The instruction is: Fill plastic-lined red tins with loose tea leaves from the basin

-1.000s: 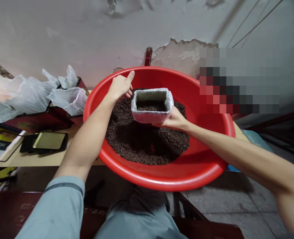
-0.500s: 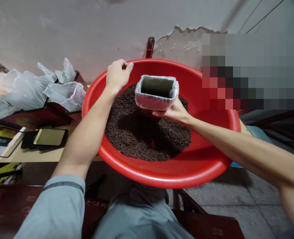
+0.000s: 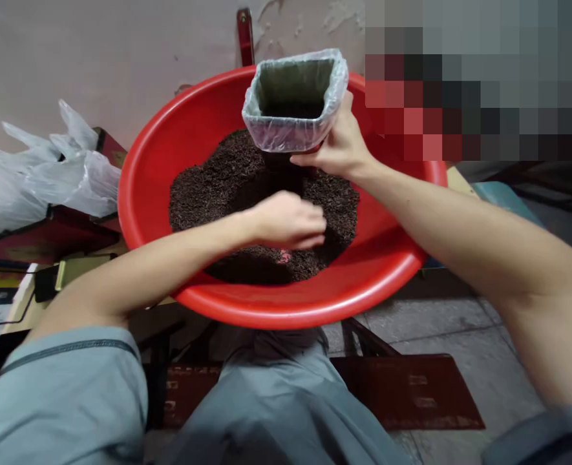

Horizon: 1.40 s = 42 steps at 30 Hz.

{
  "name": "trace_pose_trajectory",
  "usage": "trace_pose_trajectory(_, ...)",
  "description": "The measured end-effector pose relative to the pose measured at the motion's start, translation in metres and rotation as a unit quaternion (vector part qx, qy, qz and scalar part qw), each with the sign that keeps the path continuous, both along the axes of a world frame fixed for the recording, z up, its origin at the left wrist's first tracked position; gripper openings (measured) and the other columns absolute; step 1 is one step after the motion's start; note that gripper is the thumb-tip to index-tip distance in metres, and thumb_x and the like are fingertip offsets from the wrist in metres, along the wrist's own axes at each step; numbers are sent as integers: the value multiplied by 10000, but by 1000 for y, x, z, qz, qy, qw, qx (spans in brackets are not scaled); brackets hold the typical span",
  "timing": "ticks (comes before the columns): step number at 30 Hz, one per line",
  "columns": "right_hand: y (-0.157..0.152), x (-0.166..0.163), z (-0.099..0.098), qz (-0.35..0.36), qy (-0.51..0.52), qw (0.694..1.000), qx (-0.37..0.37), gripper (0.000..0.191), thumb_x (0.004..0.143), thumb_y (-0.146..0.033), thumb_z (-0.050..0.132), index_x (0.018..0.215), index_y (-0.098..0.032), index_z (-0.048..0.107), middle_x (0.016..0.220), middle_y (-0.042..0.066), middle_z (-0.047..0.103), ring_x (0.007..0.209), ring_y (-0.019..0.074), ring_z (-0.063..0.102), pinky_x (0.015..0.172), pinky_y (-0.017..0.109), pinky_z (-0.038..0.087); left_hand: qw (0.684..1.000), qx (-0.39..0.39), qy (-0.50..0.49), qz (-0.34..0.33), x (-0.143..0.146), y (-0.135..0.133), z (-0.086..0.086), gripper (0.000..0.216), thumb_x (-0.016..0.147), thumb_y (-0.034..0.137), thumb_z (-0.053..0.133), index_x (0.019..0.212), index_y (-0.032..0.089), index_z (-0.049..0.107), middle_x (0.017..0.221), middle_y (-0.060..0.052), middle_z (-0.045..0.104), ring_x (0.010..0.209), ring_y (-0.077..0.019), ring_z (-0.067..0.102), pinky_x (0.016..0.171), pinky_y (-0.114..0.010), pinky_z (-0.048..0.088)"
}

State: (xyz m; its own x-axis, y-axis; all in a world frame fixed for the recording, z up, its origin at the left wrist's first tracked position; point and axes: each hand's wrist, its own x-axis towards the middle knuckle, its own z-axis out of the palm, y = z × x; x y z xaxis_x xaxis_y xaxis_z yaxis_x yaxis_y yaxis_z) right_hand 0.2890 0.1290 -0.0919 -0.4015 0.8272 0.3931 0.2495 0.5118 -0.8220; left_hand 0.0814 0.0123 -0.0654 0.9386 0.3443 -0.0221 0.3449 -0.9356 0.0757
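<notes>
My right hand (image 3: 346, 145) grips a rectangular tin (image 3: 290, 135) lined with a clear plastic bag folded over its rim. The tin is held over the far side of a large red basin (image 3: 286, 316), its opening tilted toward me, and its inside is dark. Below it, a heap of dark, loose tea-like leaves (image 3: 203, 194) covers the basin's bottom. Just above this heap is my left hand (image 3: 290, 221), slightly blurred, its fingers curled in and close together; what they hold, if anything, is hidden. A small reddish patch (image 3: 284, 257) shows among the leaves beneath it.
At left stand dark red boxes (image 3: 48, 232) with clear plastic bags (image 3: 77, 181) sticking out of them. A wall (image 3: 121, 51) rises behind the basin. A dark red bench (image 3: 412, 387) is by my legs, and a blue-green surface (image 3: 506, 197) lies at right.
My left hand has left the basin's far-left rim and moved down and right over the leaves. The tin in my right hand is higher in view and nearer the basin's far edge.
</notes>
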Motion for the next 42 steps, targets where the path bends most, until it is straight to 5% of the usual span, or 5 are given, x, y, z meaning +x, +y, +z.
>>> trace_pose_trajectory(2,-1,0,-2,-80,-3,994,70,1245,516,-545,1022,1520,-197,372,1620,114,450,1457,328,323,1303,403,228,983,-93,107,-119,4,-11,-46,406,1084,407,402,1169,237,760,1293,-152,751,1186,-285,689,964,-399,522)
trace_pose_trajectory(7,-11,-12,4,-69,-43,996,34,1188,583,-645,963,1556,-340,353,1477,-3,606,1515,338,265,1307,479,256,966,-176,177,-64,-33,-2,-106,553,1055,355,502,1581,189,547,1712,-156,415,1594,-329,388,1300,-505,292)
trace_pose_trajectory(22,-28,-3,26,-128,28,988,77,956,566,-320,968,1277,-263,331,1500,164,561,1385,299,563,1233,441,425,959,-91,257,-81,-77,52,-79,329,872,420,703,1173,324,794,1377,-109,723,1216,-333,628,1014,-430,468)
trace_pose_trajectory(33,-19,-10,25,-146,37,984,99,950,503,-235,997,1199,-252,352,1381,144,641,1328,330,591,1172,439,447,946,79,307,67,-135,105,-23,248,925,386,643,1105,287,780,1318,-81,735,1330,-308,557,1142,-442,370)
trace_pose_trajectory(42,-11,-9,21,-165,-30,980,106,1047,508,-303,1010,1331,-205,370,1472,158,586,1371,369,563,1209,469,417,979,-38,186,-72,-55,30,-80,567,932,476,684,1464,280,672,1631,-160,538,1513,-379,476,1233,-582,350)
